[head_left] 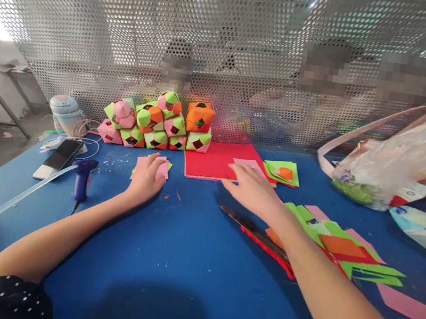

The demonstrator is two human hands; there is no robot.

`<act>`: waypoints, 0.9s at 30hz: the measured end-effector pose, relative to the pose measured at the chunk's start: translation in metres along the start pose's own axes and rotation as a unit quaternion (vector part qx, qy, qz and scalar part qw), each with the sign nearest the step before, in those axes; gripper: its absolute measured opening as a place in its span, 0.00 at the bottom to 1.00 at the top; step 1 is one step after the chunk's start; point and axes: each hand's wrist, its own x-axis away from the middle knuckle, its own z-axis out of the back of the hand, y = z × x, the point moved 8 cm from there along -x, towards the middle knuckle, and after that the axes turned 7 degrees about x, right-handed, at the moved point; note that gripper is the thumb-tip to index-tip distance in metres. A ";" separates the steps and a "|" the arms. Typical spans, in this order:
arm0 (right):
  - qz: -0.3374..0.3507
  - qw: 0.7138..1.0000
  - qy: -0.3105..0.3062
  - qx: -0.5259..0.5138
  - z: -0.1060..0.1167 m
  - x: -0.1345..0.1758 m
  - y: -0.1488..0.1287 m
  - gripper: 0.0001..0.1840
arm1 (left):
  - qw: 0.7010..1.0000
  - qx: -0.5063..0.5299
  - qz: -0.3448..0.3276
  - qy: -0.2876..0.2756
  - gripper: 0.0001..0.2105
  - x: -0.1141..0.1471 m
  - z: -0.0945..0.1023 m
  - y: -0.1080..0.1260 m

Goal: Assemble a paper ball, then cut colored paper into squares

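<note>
My left hand (145,180) rests over a small stack of pink paper squares (161,170) with green edges showing beneath; its fingers are apart. Slightly blurred, my right hand (252,190) reaches over the right side of the red paper sheets (213,159), fingers stretched out near a pink paper piece (250,164). Whether it touches that piece I cannot tell. Below the right hand lie scissors (261,237) with red handles, partly behind my forearm. Green paper squares (294,173) with an orange piece on top sit just right of the red sheets.
Folded paper cubes (158,121) are piled against the perforated metal screen (137,23). On the left are glue guns (82,182), a phone (59,157) and a bottle (64,112). Paper scraps (344,248) and a bag (409,147) occupy the right. People sit behind the screen.
</note>
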 end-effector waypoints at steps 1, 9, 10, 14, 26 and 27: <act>-0.041 0.998 -0.017 0.042 -0.001 -0.004 0.022 0.22 | 1.000 0.015 -0.018 -0.012 0.21 0.004 -0.005 0.008; -0.134 0.961 -0.133 0.202 -0.030 -0.009 0.083 0.20 | 0.986 0.135 -0.066 -0.077 0.15 0.029 -0.024 0.035; -0.134 0.960 -0.129 0.211 -0.027 -0.010 0.081 0.20 | 0.983 0.152 -0.061 -0.080 0.15 0.030 -0.023 0.036; -0.121 0.959 -0.087 0.241 0.004 -0.009 0.063 0.18 | 0.967 0.239 -0.028 -0.084 0.11 0.031 -0.020 0.040; 0.168 0.973 -0.106 0.120 -0.036 0.055 -0.100 0.13 | 0.701 0.646 0.268 -0.139 0.23 0.051 -0.059 0.038; 0.161 0.976 -0.103 0.104 -0.036 0.052 -0.096 0.12 | 0.701 0.645 0.268 -0.144 0.23 0.051 -0.059 0.038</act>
